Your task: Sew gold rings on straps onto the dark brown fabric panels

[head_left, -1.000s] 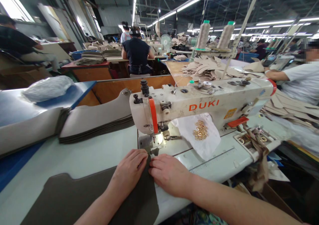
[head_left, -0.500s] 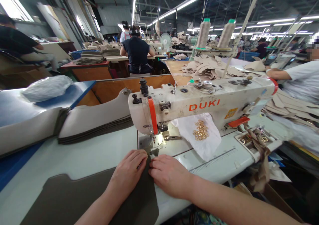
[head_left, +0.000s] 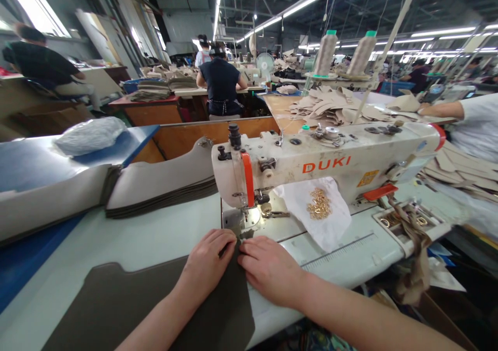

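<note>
We had our left hand [head_left: 206, 265] and right hand [head_left: 268, 268] lying flat, fingers pressed down rather than closed, on the dark grey panel [head_left: 128, 309] spread over the white table [head_left: 116, 237]. Its far corner sat under the needle of the DUKI sewing machine [head_left: 322, 164], beside a white cloth with gold rings [head_left: 319, 204]

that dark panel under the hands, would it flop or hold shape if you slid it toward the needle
The dark panel probably slides as one flat sheet: it lies smooth on the table, without wrinkles. It is likely bendy rather than rigid, since the similar stacked panels curve over an edge. The left hand and right hand press it flat, suggesting it shifts easily.
</note>
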Available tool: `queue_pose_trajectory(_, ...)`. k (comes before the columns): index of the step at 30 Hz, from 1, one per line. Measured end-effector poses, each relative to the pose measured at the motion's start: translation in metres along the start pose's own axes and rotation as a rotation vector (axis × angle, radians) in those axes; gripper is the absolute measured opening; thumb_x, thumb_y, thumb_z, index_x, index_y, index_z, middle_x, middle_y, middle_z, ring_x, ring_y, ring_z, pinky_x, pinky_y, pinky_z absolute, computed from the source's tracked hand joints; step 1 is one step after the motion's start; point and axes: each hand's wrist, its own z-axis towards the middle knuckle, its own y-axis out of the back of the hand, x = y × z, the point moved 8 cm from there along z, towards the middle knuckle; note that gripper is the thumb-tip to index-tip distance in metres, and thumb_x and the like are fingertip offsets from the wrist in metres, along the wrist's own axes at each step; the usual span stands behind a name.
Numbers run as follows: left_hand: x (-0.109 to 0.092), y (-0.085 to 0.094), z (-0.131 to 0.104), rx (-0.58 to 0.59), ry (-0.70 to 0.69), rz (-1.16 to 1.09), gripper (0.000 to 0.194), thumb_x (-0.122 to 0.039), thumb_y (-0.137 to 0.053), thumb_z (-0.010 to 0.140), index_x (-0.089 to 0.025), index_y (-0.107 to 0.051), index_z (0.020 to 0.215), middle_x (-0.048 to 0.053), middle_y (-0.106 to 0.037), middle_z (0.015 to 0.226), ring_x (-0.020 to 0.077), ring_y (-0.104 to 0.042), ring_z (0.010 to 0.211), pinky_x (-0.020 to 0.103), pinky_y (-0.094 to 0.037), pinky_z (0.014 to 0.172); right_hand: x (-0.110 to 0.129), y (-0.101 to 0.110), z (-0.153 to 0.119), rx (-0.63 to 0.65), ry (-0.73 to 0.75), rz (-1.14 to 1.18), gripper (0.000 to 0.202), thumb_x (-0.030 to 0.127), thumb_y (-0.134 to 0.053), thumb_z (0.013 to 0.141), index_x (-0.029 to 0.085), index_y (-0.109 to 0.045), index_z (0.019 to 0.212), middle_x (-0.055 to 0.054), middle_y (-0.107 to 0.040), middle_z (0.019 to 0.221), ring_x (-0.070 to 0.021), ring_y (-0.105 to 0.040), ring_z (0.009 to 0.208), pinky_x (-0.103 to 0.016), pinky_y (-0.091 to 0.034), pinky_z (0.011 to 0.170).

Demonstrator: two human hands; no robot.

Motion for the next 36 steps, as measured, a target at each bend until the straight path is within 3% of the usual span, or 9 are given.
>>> queue_pose_trajectory(23,0.0002,-0.0016,-0.0005,-0.006,-0.049,0.01,0.021,-0.02,-0.044,0.091,-0.02,-0.061,0.079,0.003,-0.07,0.078,0.0167,-0.065,0.074,0.03,-0.055,0.072,0.0007,-0.0004,0.0005,0.014,0.003,-0.021,0.013,0.018,-0.054,0.087,0.013,-0.063,0.094,-0.009,-0.065,0.104,-0.0218,-0.055,0.104,-0.033,-0.042,0.097)
queue_pose_trajectory(36,-0.0003,-0.0016,-0.001,-0.019,-0.046,-0.021,0.02,-0.02,-0.045,0.091,-0.019,-0.061,0.079,0.003,-0.07,0.077,0.0164,-0.065,0.073,0.03,-0.055,0.072,0.0001,0.0003,0.0041,-0.003,0.021,-0.065,0.022,0.018,-0.052,0.086,0.01,-0.06,0.105,-0.013,-0.062,0.113,-0.0242,-0.051,0.112,-0.038,-0.037,0.103)
